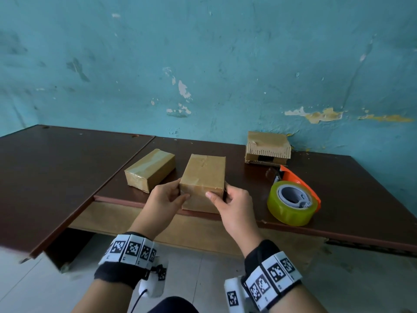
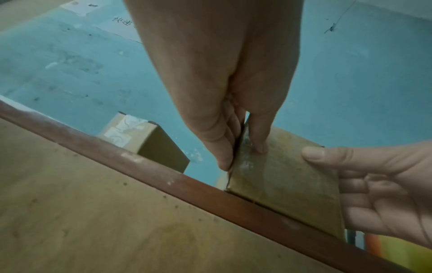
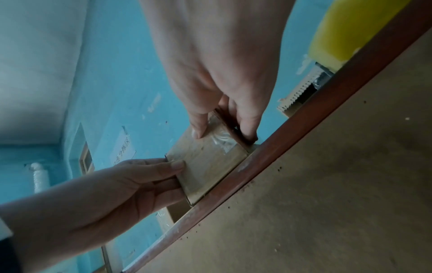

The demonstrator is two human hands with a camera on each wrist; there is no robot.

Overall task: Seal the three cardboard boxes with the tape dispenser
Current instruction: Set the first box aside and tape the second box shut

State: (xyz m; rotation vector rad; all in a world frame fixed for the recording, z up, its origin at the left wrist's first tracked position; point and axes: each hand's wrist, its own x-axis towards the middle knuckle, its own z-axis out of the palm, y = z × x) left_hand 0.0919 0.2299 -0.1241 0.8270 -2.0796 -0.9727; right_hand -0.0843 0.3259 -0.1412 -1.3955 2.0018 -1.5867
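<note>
Gripping the middle cardboard box (image 1: 203,177) with my left hand (image 1: 165,199) and right hand (image 1: 234,204), I judged squaring it best; tape dispenser (image 1: 293,197) at three o'clock.

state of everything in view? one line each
Middle box: at table's front edge, gripped by both hands.
Left box: lying flat, untouched.
Far box: by wall, untouched.
Tape dispenser: resting on table, unheld.
Left hand: gripping middle box.
Right hand: gripping middle box.

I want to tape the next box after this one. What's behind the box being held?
Behind the held box is bare tabletop, then the blue wall. A strip of table right behind it is hidden.
</note>
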